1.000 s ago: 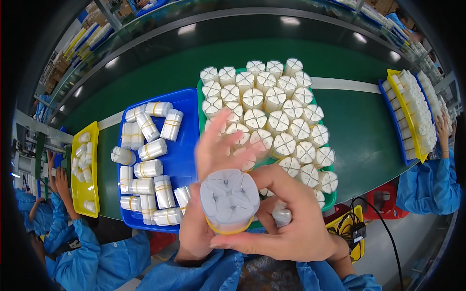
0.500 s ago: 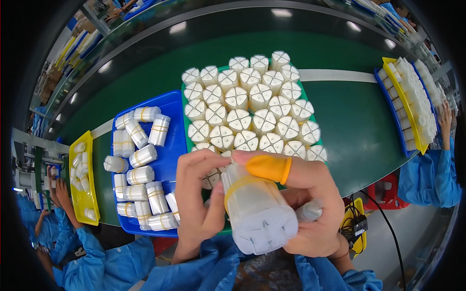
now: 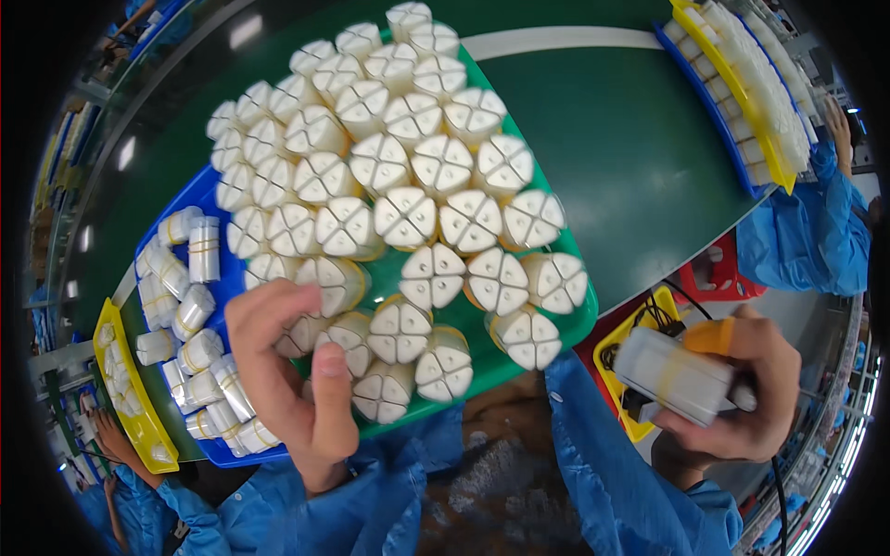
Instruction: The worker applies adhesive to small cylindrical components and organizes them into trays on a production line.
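Observation:
My right hand (image 3: pixel 756 398) grips a bundle of white wedge-shaped plastic pieces (image 3: pixel 672 375), held round by a yellow rubber band. It is lifted out to the right, past the green tray, and tilted. An orange finger cot covers the right thumb. A small whitish tip shows between the fingers; its kind I cannot make out. My left hand (image 3: pixel 295 375) hovers at the near left of the green tray (image 3: pixel 577 320), thumb and forefinger apart, close to the standing bundles (image 3: pixel 399 329). Whether it touches one is unclear. These bundles have round, four-part tops.
Left of the green tray, a blue tray (image 3: pixel 218 320) holds banded bundles lying down. Beyond it is a yellow tray (image 3: pixel 139 435) near another person's hand. Full trays (image 3: pixel 742 102) stand far right on the green belt (image 3: pixel 603 139). A yellow bin (image 3: pixel 640 426) with black cables sits below.
My right hand has carried the bundle from the middle out to the right. My left hand has come away from it and moved left. The view has shifted and turned.

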A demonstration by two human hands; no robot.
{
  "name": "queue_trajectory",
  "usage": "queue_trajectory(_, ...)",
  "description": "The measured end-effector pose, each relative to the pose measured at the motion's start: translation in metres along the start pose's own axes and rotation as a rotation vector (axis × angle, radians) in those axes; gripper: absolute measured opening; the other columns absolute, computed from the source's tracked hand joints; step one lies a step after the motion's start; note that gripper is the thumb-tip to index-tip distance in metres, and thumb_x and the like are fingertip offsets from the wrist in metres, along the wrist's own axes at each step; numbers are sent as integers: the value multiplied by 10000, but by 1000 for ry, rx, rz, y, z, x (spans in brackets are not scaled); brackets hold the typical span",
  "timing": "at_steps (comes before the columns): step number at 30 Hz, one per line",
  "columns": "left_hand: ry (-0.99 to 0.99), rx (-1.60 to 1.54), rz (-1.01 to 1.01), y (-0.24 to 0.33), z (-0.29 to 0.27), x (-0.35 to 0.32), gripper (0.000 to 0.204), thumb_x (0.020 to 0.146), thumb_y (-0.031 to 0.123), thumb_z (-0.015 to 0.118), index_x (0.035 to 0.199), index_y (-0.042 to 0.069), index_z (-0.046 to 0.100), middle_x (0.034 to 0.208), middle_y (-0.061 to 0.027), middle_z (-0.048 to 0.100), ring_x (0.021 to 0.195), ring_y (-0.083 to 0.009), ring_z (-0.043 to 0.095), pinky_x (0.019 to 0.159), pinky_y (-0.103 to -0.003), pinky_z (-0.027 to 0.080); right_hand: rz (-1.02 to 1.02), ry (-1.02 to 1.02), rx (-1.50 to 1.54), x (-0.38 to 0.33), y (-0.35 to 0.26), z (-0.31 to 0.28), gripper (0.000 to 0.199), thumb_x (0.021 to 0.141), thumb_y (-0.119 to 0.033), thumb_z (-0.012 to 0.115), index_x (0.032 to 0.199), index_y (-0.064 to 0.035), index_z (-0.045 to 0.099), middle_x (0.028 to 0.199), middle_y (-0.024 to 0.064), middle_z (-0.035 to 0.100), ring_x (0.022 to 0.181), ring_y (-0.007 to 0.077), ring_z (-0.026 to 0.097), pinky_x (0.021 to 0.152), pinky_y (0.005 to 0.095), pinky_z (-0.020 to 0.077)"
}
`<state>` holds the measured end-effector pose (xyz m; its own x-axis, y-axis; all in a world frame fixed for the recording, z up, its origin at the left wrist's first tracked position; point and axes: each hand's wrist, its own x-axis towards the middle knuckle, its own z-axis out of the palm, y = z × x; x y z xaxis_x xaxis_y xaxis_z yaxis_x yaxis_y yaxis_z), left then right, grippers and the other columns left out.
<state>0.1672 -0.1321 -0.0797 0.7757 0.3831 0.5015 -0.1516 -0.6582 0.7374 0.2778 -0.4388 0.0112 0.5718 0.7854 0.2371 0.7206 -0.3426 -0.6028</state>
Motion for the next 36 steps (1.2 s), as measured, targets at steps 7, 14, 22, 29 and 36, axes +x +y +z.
queue_trajectory(7,168,-111,-17,-11,0,-11,501,905,267,541,1244,-88,442,1085,-167,488,951,-232,478,890,-380,403,243,-93,0,28,-1,50,427,731,-179,835,1055,-29,600,897,109,610,691,283,636,591,347,521)
queue_trajectory(14,302,-142,74,-14,-4,-20,612,911,401,512,1322,-37,391,1188,-193,426,1006,-289,467,914,-422,401,322,35,-54,26,-1,54,429,760,-235,825,1066,-25,611,849,93,603,656,264,632,573,331,517)
queue_trajectory(22,172,-257,25,0,-31,-15,292,952,179,542,1117,-47,626,1144,-203,596,1090,-340,543,954,-412,434,203,-50,-106,18,-4,55,370,907,-273,663,1048,19,485,902,178,628,635,365,642,489,408,506)
queue_trajectory(29,-193,396,-309,17,-67,10,288,940,153,594,1174,-13,622,1020,-159,656,889,-271,611,852,-358,476,291,-47,-14,18,10,66,417,869,-328,698,1052,-4,511,955,181,643,785,413,642,652,471,522)
queue_trajectory(36,-287,78,-734,-29,-71,15,153,810,-4,555,934,-86,592,607,-125,620,402,-181,582,364,-312,455,251,-84,-9,9,-3,49,675,808,-525,711,1134,23,488,1023,207,611,895,415,644,741,478,529)
